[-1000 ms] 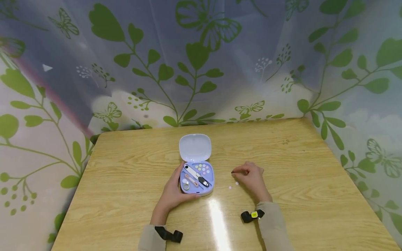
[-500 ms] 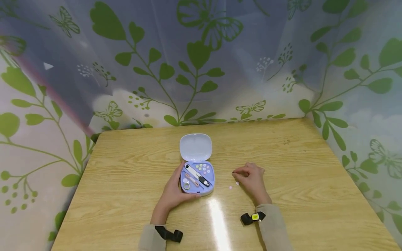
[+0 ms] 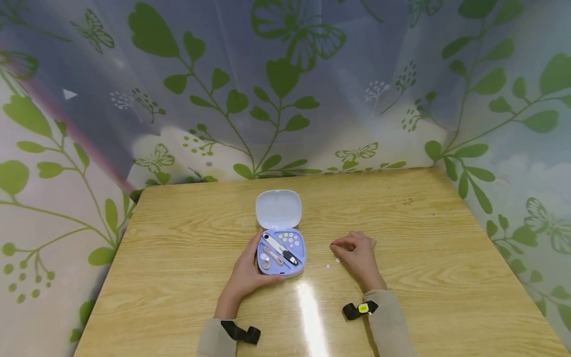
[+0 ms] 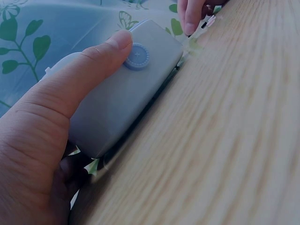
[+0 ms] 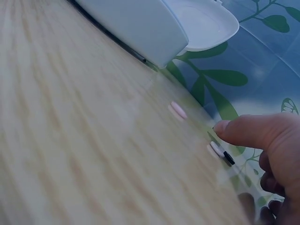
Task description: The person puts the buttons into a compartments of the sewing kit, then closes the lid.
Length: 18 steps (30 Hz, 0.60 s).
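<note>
My left hand (image 3: pixel 246 275) grips a pale blue sewing box (image 3: pixel 290 271) from its left side, thumb along the front near a round push button (image 4: pixel 138 56). Its white lid (image 3: pixel 278 210) stands open at the back. Inside are thread snips (image 3: pixel 280 248) with a black end, a pink tool (image 3: pixel 273 255), a ring-shaped item (image 3: pixel 265 263) and several coloured buttons (image 3: pixel 291 240). To the right, my right hand (image 3: pixel 359 255) pinches a small dark piece (image 5: pixel 214 128), mostly hidden by the fingertips, low over the table.
A pink button (image 3: pixel 327 266) and a white button (image 3: pixel 337 260) lie between the box and my right hand. A black button (image 5: pixel 228 158) sits beside the white one. The wooden table (image 3: pixel 178 233) ends at a leaf-print cloth (image 3: pixel 285 99) behind.
The dark piece at my right fingertips shows less than a second ago. Both hands and the box hold nearly the same places; the head view has shifted slightly.
</note>
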### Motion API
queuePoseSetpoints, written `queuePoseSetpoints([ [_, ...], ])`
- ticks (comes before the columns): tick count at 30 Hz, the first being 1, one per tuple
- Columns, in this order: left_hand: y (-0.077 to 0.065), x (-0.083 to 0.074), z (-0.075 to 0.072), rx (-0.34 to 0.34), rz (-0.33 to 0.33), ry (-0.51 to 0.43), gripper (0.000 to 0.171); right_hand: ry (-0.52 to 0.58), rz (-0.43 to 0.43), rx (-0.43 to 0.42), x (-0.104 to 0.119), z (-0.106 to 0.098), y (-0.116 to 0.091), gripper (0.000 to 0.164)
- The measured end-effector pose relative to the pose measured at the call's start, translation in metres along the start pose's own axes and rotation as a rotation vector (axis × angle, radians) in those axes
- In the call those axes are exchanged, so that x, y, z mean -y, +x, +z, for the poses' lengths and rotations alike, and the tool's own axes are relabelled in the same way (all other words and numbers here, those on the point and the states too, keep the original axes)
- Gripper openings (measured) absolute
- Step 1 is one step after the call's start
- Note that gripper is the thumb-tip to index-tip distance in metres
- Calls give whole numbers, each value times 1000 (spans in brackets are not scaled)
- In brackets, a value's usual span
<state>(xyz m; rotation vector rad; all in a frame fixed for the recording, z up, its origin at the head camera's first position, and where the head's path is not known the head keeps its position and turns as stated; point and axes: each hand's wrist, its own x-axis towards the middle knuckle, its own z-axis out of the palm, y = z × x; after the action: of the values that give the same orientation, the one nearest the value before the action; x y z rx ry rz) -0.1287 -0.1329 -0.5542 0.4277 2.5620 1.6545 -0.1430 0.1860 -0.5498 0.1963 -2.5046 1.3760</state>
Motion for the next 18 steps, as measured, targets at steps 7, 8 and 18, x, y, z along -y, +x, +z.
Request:
queuePoseSetpoints([
  [7, 0, -1, 0, 1, -6, 4, 133, 31, 29, 13, 1, -3, 2, 10],
  [8, 0, -1, 0, 1, -1, 1, 133, 30, 29, 12, 1, -4, 3, 10],
  [18, 1, 1, 1, 9, -11, 10, 133, -23, -40, 11, 16, -8, 12, 5],
])
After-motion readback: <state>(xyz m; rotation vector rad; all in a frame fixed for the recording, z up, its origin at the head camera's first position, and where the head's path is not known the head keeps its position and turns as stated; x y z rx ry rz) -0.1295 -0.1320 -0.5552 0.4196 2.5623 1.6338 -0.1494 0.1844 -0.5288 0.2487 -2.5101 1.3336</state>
